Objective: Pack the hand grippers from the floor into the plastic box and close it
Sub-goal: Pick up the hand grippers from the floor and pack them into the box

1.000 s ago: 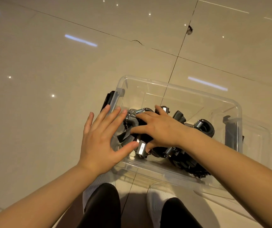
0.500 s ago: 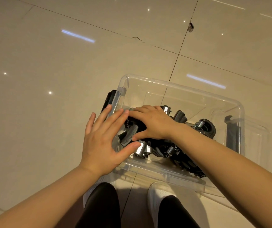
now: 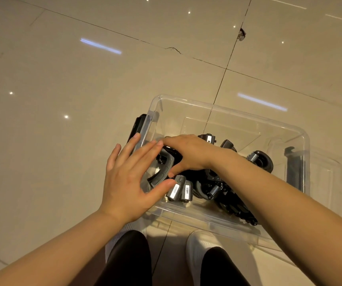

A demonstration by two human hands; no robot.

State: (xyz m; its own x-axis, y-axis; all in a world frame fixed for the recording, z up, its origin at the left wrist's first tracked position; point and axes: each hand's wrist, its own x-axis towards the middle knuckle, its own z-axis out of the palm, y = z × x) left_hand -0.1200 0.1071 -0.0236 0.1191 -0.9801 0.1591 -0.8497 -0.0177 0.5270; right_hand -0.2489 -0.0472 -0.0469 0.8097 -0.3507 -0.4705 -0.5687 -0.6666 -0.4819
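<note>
Hand grippers [image 3: 188, 188], black with steel springs, lie heaped in the near-left part of a clear plastic box [image 3: 238, 109] on a tiled floor [image 3: 73, 89]. The right hand [image 3: 188, 154] reaches inside, fingers curled over one gripper's handle. The left hand [image 3: 133, 176], fingers straight and spread, presses the box's left wall. Beyond both hands, the box's far half stands open.
</note>
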